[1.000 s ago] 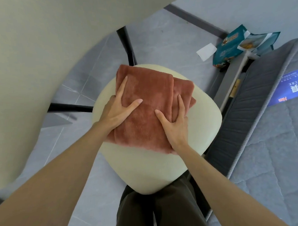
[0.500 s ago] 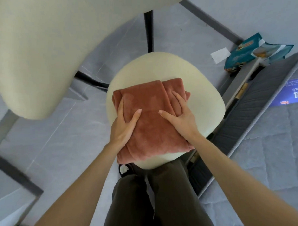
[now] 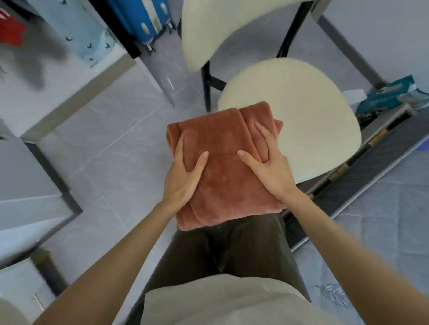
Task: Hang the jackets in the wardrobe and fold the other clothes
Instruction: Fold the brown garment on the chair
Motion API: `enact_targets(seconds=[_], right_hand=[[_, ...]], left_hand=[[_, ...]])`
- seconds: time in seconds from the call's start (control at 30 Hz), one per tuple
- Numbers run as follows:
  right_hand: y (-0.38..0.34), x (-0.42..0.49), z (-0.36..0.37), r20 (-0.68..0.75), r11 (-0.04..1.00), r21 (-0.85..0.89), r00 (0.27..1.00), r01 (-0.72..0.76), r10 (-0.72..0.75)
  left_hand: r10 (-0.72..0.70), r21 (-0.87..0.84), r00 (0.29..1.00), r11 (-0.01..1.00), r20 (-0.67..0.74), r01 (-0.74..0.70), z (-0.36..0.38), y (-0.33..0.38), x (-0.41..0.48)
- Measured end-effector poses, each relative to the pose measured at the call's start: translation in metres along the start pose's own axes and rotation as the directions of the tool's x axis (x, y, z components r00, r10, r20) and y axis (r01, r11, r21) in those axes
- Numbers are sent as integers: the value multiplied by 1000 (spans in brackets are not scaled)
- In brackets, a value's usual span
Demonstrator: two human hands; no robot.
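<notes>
Fingers (image 3: 181,144) of left hand (image 3: 182,179) and right hand (image 3: 269,170) clamp the folded garment (image 3: 224,186) between them.

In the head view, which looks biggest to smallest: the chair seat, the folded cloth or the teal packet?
1. Tied: chair seat and folded cloth look about alike. The cloth overlaps the seat's edge and seems nearer the camera, so I won't rank them.
2. Smallest: teal packet, clearly.
</notes>
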State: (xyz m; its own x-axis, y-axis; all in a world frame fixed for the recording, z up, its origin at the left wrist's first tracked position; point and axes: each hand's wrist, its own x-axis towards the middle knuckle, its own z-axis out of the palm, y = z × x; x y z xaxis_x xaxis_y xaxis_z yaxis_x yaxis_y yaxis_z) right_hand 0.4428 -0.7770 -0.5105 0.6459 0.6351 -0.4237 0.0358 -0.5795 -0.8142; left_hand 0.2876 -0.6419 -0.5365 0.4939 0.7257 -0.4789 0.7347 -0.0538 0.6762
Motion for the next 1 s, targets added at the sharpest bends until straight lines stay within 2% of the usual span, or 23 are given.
enact_targets(seconds=[0.2, 0.4, 0.7, 1.0], right_hand=[[-75, -42, 80, 49, 989, -13, 988, 149, -148], [-195, -64, 134, 136, 942, -13, 933, 337, -332], [-384, -74, 172, 208, 790, 4, 772, 613, -600], [-545, -43, 178, 235, 647, 135, 610, 750, -757]], left_hand=[[14, -70, 991, 997, -134, -24, -110, -40, -43], [32, -126, 942, 989, -334, -78, -235, -41, -82], [97, -175, 794, 953, -600, -248, -400, 10, -109], [191, -64, 675, 940, -712, -334, -546, 88, -92]])
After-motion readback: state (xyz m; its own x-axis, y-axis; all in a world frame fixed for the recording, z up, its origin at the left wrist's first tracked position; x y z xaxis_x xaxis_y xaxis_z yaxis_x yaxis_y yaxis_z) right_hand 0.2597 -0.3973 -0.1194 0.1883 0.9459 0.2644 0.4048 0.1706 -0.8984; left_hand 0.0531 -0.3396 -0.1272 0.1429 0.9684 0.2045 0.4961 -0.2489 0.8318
